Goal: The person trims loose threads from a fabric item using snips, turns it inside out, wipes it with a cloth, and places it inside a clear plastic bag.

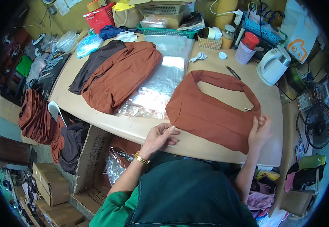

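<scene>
A rust-brown fabric shoulder bag (210,119) lies flat on the table in front of me, its strap looped away from me. My left hand (161,137), with a gold watch on the wrist, pinches the bag's near left corner between thumb and fingers. At the right side edge, my right hand (259,133) holds the cloth with its thumb along the edge; part of that grip is hidden. A small metallic piece (248,109) shows at the strap's right base. Black thread snips (233,72) rest beyond the strap.
Clear plastic bags (164,82) lie left of the bag, partly under a pile of rust and dark brown fabric pieces (121,73). A white kettle (273,65) and a lilac cup (244,52) stand at the back right. An open cardboard box (86,161) sits below the table's front edge.
</scene>
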`<state>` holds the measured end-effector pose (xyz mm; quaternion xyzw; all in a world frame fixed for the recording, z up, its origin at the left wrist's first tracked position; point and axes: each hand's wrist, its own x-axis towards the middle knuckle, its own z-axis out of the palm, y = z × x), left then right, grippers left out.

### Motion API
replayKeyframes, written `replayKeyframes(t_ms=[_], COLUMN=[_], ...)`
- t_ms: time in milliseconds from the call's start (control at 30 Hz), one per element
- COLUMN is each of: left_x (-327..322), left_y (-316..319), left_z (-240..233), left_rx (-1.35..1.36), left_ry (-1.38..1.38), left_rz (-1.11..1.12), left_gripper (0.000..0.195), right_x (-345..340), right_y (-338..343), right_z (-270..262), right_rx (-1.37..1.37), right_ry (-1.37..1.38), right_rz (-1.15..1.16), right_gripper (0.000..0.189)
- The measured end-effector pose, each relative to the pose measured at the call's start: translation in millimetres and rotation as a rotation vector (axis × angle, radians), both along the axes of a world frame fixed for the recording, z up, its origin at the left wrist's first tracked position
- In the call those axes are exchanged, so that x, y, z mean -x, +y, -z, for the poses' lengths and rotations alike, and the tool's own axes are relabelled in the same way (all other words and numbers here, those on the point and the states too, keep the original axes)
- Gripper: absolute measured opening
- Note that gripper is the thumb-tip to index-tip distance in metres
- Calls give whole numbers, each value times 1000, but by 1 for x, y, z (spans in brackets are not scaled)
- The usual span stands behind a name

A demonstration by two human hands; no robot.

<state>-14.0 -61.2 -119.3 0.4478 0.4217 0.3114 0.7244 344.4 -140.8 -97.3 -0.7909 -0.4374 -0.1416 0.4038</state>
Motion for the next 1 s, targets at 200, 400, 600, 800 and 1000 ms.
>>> replayKeyframes(t_ms=[200, 400, 600, 800, 1000], left_x=[-15, -17, 8, 5, -19], left_y=[11, 8, -9, 12, 26], left_z=[12, 16, -4, -26, -6], left_rx=[78, 54, -51, -863, -939], left_ry=[-127, -117, 82, 364, 444], left_rz=[-51, -127, 179, -291, -277], left_gripper=[30, 26, 35, 40, 14], right_x=[131, 154, 156, 168, 112], right_y=[100, 149, 132, 103, 49], right_z=[-51, -32, -22, -16, -37], right_rx=[227, 429, 246, 86, 62], right_ry=[120, 156, 162, 115, -216], right_rz=[-660, -859, -870, -1025, -723], right_gripper=[32, 26, 24, 23, 25])
